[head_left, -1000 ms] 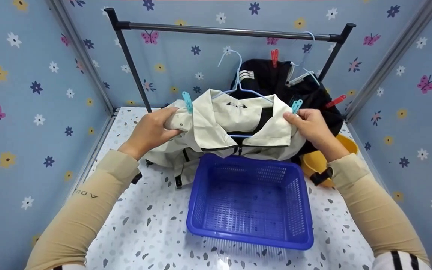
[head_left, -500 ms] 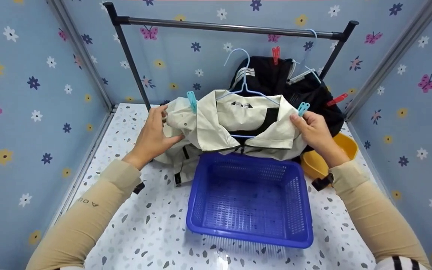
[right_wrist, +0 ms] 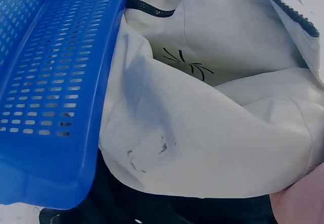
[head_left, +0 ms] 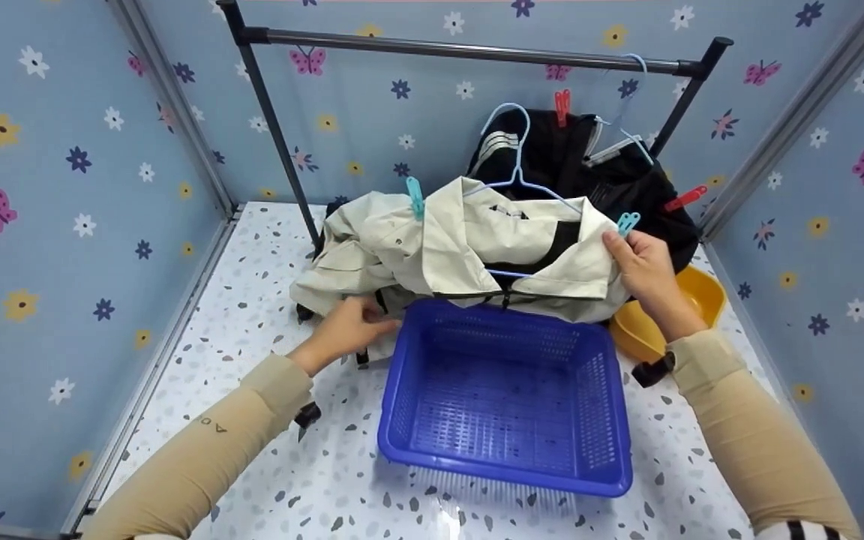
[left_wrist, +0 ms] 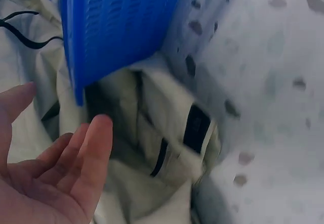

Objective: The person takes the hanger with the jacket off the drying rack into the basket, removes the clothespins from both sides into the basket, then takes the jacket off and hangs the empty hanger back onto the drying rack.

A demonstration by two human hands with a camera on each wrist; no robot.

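Note:
A cream zip jacket [head_left: 439, 240] lies on a light blue hanger [head_left: 520, 154], its collar facing me. Teal clothespins [head_left: 415, 199] grip it at both shoulders. My right hand [head_left: 648, 274] pinches the jacket's right shoulder, just under the teal clothespin [head_left: 628, 223] there. Below the other shoulder, my left hand [head_left: 349, 330] is at the left rim of a blue basket [head_left: 492, 412], holding nothing. In the left wrist view its fingers [left_wrist: 93, 153] are extended over the jacket's lower folds [left_wrist: 126, 183]. The right wrist view shows jacket cloth [right_wrist: 212, 148] beside the basket wall [right_wrist: 45, 82].
A black rack bar [head_left: 469, 51] spans the back. A black garment [head_left: 552, 172] with red clothespins [head_left: 562, 107] hangs low at the right from another blue hanger [head_left: 636, 142]. A yellow container [head_left: 706, 296] stands behind my right wrist. Patterned walls [head_left: 64, 300] enclose the speckled table [head_left: 297, 480].
My left hand has let go of the jacket's left shoulder and moved down toward the basket rim. The jacket and hanger have shifted slightly right, with my right hand still holding on.

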